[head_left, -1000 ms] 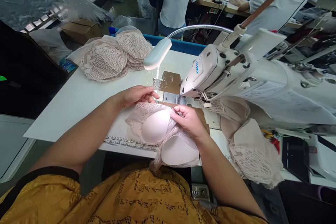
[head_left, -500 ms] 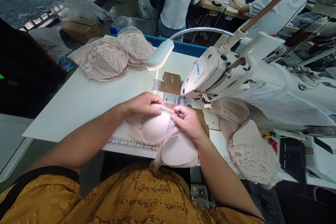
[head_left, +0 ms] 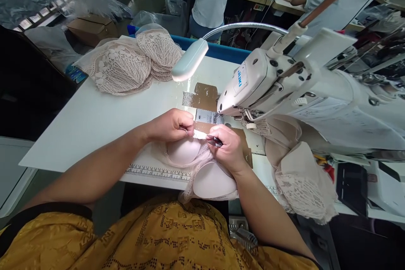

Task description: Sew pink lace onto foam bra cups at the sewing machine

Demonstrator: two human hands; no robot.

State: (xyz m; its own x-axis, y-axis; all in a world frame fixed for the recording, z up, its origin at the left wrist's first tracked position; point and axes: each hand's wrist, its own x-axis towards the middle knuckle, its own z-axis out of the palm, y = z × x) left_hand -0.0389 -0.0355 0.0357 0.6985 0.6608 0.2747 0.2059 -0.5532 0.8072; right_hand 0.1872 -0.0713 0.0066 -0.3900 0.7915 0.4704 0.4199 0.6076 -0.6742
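Observation:
A pale pink lace bra with two smooth moulded cups lies at the table's front edge, below the needle area of the sewing machine. My left hand is closed in a pinch on the upper lace edge of the bra. My right hand is closed too, gripping small dark thread snips while its fingertips pinch the same edge. A short bright stretch of lace is drawn between the two hands. The snips' handles are mostly hidden in my right palm.
A lamp head hangs over the white table. Stacked beige lace cups lie at the back left; more lace pieces sit right of the machine. A printed ruler runs along the front edge. Two people work beyond.
My left hand has shifted slightly left and closed into a tighter pinch, pulling the lace edge apart from my right hand. The snips show more plainly in my right hand.

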